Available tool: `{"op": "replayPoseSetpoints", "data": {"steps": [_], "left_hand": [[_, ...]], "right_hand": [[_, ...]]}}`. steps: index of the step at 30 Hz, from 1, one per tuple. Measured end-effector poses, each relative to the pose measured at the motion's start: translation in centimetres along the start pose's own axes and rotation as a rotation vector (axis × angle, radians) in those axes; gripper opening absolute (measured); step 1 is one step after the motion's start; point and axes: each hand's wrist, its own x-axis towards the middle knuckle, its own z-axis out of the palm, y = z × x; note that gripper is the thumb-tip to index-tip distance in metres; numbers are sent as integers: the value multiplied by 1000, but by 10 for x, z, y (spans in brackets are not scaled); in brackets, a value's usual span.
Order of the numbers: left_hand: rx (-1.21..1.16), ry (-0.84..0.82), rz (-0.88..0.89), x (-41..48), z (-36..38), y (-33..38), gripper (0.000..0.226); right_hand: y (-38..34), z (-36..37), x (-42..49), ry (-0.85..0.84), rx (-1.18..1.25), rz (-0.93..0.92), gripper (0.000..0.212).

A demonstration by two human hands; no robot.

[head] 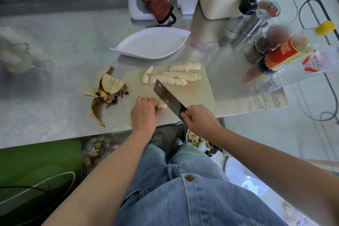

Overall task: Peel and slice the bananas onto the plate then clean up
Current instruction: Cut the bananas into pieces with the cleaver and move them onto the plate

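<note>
Gripping the cleaver by its handle, our right hand sets the blade against a banana stub that our left hand pinches on the cutting board. Sliced bananas lie along the board's far side, the white plate sits bare just beyond, and peels rest left of the board.

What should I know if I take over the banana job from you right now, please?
Left hand: pinning the last banana stub on the cutting board.
Right hand: gripping the cleaver, blade against the stub.
Slices: rows at the board's far side. Plate: beyond the board, holding no slices. Peels: on the counter left of the board.
Done: peeling; most slicing.
Left: finish the stub, move slices to the plate, bin the peels, clean up.
</note>
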Motion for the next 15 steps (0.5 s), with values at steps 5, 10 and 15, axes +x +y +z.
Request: {"op": "replayPoseSetpoints", "data": {"steps": [5,10,15], "left_hand": [[-3,1,8,0,1,-1,24],[-1,-3,12,1,-1,-1,24],[2,3,16,1,-1,-1,23]], "right_hand": [[2,7,-2,-53,-29,25,43],[4,4,-5,-23,-13,3,35],[1,1,-5,37,10,-27,31]]}}
